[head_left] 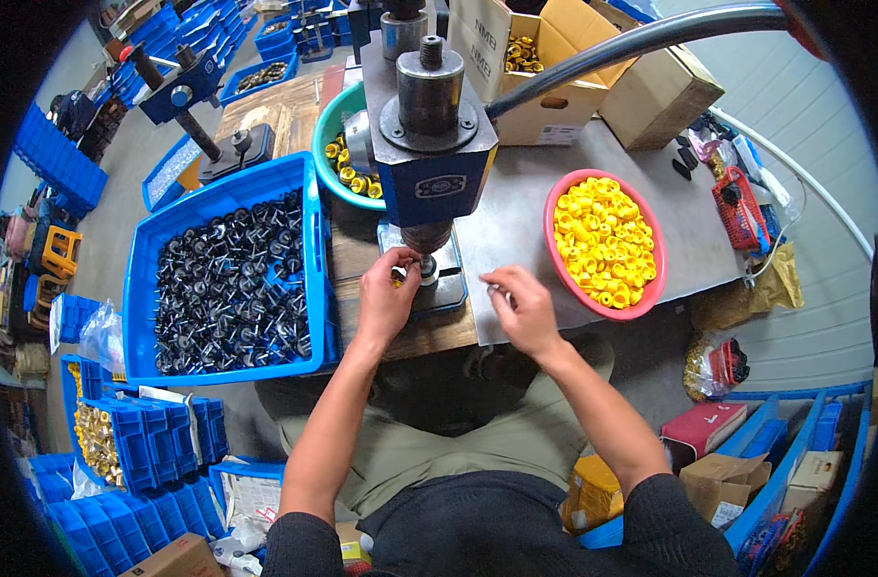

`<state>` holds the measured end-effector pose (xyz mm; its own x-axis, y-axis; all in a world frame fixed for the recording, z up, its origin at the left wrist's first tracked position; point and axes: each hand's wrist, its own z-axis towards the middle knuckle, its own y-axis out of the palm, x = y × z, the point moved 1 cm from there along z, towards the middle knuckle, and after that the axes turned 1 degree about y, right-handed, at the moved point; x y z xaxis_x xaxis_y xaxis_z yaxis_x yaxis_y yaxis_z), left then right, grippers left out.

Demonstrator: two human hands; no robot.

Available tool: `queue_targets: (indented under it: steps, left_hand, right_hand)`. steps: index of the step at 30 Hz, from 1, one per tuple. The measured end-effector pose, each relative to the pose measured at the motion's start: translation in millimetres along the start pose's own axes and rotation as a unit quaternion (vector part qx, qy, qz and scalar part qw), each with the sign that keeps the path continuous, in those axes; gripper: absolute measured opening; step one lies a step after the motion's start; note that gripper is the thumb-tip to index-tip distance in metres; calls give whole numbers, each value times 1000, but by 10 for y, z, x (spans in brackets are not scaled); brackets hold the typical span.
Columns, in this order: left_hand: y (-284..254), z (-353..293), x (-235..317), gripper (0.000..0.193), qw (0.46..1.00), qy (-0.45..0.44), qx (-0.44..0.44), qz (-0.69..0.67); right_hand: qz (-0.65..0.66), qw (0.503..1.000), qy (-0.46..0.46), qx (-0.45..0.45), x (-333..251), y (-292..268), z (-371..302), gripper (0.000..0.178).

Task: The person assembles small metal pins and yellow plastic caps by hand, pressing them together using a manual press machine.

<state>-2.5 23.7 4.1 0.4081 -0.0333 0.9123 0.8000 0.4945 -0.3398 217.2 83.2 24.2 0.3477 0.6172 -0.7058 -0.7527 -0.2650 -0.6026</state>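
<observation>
A blue bench press (437,183) stands before me, its ram pointing down at a small metal base (449,288). My left hand (388,296) is at that base, fingers pinched just under the ram; a bit of yellow shows by them, but I cannot make out what they hold. To the right, my right hand (522,310) hovers over the grey sheet (511,231), fingers curled together, whatever is in them hidden. Beside it stands a pink bowl (557,252) full of yellow ring-like caps (607,240). On the left, a blue crate (229,373) holds many black parts with metal pins (232,279).
A green bowl (322,144) with yellow and black pieces sits behind the press. Cardboard boxes (665,91) stand at the back, and a grey hose (641,48) arches from the press. A second press (179,96) is at far left. Blue bins (160,438) are stacked lower left.
</observation>
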Motion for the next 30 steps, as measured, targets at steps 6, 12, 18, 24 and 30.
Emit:
queue_targets:
  steps: [6,12,18,24,30]
  left_hand:
    - [-74,-45,44,16,998,29,-6,47]
    - [-8,-100,24,27,999,21,-10,26]
    - [-52,-112,140,35,993,64,-25,95]
    - [-67,-84,93,42,996,31,-30,81]
    - [-146,-76,53,41,990,42,-26,134]
  right_hand:
    - [90,976,-76,181,-646,-910,898,17]
    - [387,855,-142,316,-2170,-1946,1603,58]
    - [213,928,-185,244,-2081,-2179,1358,55]
    - [78,951,-170,246,-2164,-1823,804,50]
    - [206,956,-73,195,-1588,-1145,-281,55]
